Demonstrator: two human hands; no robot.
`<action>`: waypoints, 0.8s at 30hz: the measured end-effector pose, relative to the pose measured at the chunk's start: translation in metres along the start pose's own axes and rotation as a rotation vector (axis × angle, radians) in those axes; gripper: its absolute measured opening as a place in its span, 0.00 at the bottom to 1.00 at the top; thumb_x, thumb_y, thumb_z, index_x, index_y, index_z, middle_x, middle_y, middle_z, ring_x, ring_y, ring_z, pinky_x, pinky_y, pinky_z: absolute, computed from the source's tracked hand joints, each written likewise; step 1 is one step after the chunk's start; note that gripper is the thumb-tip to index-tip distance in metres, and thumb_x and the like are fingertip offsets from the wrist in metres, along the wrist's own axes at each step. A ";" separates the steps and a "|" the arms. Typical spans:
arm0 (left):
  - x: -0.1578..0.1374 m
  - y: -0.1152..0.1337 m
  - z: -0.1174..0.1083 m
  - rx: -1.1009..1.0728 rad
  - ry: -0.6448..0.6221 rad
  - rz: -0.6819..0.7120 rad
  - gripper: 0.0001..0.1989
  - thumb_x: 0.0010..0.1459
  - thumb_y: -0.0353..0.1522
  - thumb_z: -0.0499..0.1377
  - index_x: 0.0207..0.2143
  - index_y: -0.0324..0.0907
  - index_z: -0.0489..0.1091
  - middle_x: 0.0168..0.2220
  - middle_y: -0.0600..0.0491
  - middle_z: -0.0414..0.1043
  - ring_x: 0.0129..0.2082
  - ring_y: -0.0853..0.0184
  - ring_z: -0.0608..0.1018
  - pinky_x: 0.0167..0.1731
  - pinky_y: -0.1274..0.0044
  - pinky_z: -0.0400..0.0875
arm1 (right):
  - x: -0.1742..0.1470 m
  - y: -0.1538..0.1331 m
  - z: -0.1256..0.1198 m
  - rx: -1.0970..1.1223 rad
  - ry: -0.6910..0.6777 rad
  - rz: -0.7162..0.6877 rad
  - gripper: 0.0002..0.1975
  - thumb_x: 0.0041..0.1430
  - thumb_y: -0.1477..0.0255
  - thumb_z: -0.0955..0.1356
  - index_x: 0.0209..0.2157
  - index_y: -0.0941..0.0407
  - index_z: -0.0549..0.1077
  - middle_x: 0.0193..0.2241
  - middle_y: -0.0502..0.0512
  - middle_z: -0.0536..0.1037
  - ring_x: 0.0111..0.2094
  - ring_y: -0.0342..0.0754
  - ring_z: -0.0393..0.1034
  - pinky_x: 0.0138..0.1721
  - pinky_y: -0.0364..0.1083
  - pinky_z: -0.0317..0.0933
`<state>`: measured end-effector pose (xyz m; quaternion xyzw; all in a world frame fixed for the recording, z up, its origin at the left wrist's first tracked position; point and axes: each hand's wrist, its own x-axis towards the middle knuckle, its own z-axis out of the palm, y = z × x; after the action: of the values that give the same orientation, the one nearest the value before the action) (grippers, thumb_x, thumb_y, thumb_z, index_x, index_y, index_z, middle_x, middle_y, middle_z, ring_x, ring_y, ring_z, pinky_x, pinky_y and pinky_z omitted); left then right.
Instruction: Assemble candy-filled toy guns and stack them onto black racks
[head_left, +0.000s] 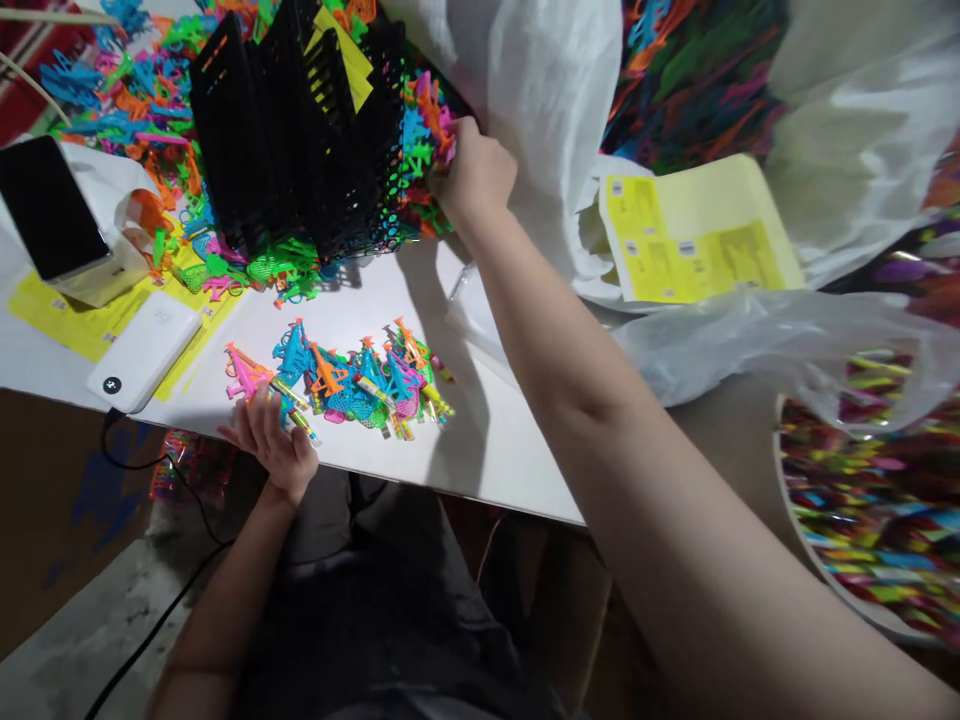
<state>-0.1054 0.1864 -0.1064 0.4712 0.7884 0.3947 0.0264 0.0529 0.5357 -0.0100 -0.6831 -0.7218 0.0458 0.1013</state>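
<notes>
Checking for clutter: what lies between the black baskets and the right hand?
Small colourful plastic pieces lie between the black baskets and the right hand, as the head view shows.

We have our bare right arm [592, 390] outstretched to the far side, the right grip [478, 172] curled inward, and our left forearm [232, 580] at the near left, the left grip [274, 440] loosely bent.
</notes>
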 end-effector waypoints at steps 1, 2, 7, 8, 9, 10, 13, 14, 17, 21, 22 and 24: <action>0.000 0.001 0.000 0.004 0.000 0.007 0.26 0.58 0.45 0.42 0.54 0.42 0.59 0.59 0.42 0.59 0.66 0.57 0.46 0.63 0.56 0.26 | 0.002 0.001 0.000 -0.005 0.032 -0.001 0.18 0.58 0.71 0.65 0.49 0.62 0.62 0.44 0.64 0.73 0.45 0.53 0.67 0.48 0.56 0.57; 0.001 0.001 -0.001 0.011 0.000 0.010 0.26 0.59 0.45 0.42 0.54 0.43 0.60 0.59 0.42 0.59 0.66 0.58 0.46 0.63 0.56 0.25 | 0.002 0.004 -0.001 0.000 0.066 -0.001 0.17 0.58 0.71 0.64 0.48 0.62 0.65 0.44 0.64 0.73 0.45 0.53 0.67 0.47 0.55 0.58; 0.003 0.003 -0.004 0.054 0.000 0.037 0.22 0.60 0.44 0.41 0.52 0.48 0.61 0.57 0.46 0.62 0.66 0.62 0.48 0.64 0.58 0.26 | -0.007 0.021 -0.012 0.064 0.187 -0.061 0.15 0.61 0.71 0.60 0.48 0.56 0.70 0.45 0.57 0.75 0.47 0.52 0.67 0.48 0.53 0.58; 0.003 0.003 -0.004 0.056 -0.006 0.044 0.21 0.60 0.43 0.42 0.52 0.49 0.61 0.57 0.48 0.62 0.66 0.63 0.48 0.64 0.58 0.25 | -0.009 0.024 -0.016 0.070 0.191 -0.089 0.16 0.61 0.71 0.60 0.49 0.55 0.69 0.45 0.56 0.75 0.47 0.51 0.67 0.49 0.53 0.58; 0.004 0.003 -0.005 0.055 -0.012 0.051 0.20 0.60 0.42 0.42 0.52 0.50 0.61 0.57 0.49 0.62 0.66 0.64 0.48 0.64 0.59 0.24 | -0.011 0.026 -0.020 0.074 0.189 -0.113 0.16 0.62 0.71 0.60 0.49 0.54 0.69 0.46 0.56 0.74 0.48 0.51 0.67 0.50 0.53 0.58; 0.004 0.003 -0.005 0.049 -0.014 0.059 0.19 0.60 0.41 0.43 0.52 0.51 0.61 0.57 0.49 0.62 0.66 0.64 0.49 0.64 0.59 0.23 | -0.013 0.027 -0.024 0.078 0.184 -0.125 0.16 0.62 0.70 0.60 0.49 0.54 0.69 0.47 0.55 0.74 0.49 0.51 0.66 0.50 0.53 0.58; 0.005 0.003 -0.005 0.035 -0.016 0.096 0.19 0.60 0.37 0.44 0.52 0.48 0.62 0.57 0.48 0.63 0.66 0.63 0.50 0.64 0.59 0.23 | -0.019 0.025 -0.038 0.049 0.169 -0.119 0.15 0.61 0.70 0.62 0.49 0.54 0.71 0.47 0.56 0.74 0.49 0.53 0.66 0.51 0.55 0.57; 0.006 0.004 -0.004 0.032 -0.009 0.099 0.20 0.60 0.37 0.44 0.52 0.46 0.63 0.57 0.47 0.63 0.65 0.62 0.51 0.64 0.58 0.24 | -0.022 0.024 -0.043 0.024 0.171 -0.113 0.15 0.60 0.70 0.62 0.48 0.54 0.72 0.46 0.57 0.75 0.49 0.55 0.66 0.50 0.56 0.57; 0.009 0.005 -0.002 0.019 -0.004 0.061 0.22 0.60 0.39 0.43 0.51 0.41 0.65 0.58 0.43 0.62 0.65 0.58 0.51 0.63 0.57 0.24 | -0.031 0.018 -0.062 -0.037 0.181 -0.117 0.16 0.60 0.69 0.63 0.48 0.55 0.73 0.45 0.60 0.76 0.48 0.56 0.68 0.49 0.57 0.58; 0.016 0.005 -0.004 -0.044 0.026 0.026 0.23 0.60 0.39 0.42 0.51 0.38 0.66 0.57 0.40 0.63 0.64 0.56 0.54 0.63 0.57 0.27 | -0.043 0.015 -0.102 -0.032 0.265 -0.030 0.15 0.58 0.68 0.64 0.45 0.55 0.75 0.43 0.61 0.77 0.46 0.55 0.70 0.45 0.53 0.61; 0.018 0.006 -0.006 -0.063 0.049 0.015 0.23 0.60 0.39 0.42 0.50 0.38 0.66 0.56 0.40 0.64 0.63 0.56 0.54 0.63 0.57 0.29 | -0.048 0.015 -0.114 -0.012 0.299 0.000 0.14 0.58 0.69 0.64 0.44 0.55 0.76 0.42 0.60 0.78 0.45 0.55 0.71 0.44 0.52 0.61; 0.018 0.014 -0.016 -0.113 0.102 -0.016 0.24 0.60 0.40 0.41 0.51 0.37 0.64 0.56 0.38 0.63 0.63 0.56 0.54 0.63 0.58 0.34 | -0.069 0.015 -0.136 0.053 0.381 0.018 0.14 0.56 0.69 0.65 0.43 0.54 0.76 0.40 0.58 0.78 0.42 0.53 0.72 0.42 0.50 0.62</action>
<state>-0.1122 0.1938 -0.0805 0.4417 0.7689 0.4620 0.0159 0.0996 0.4585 0.1141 -0.6830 -0.6820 -0.0643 0.2535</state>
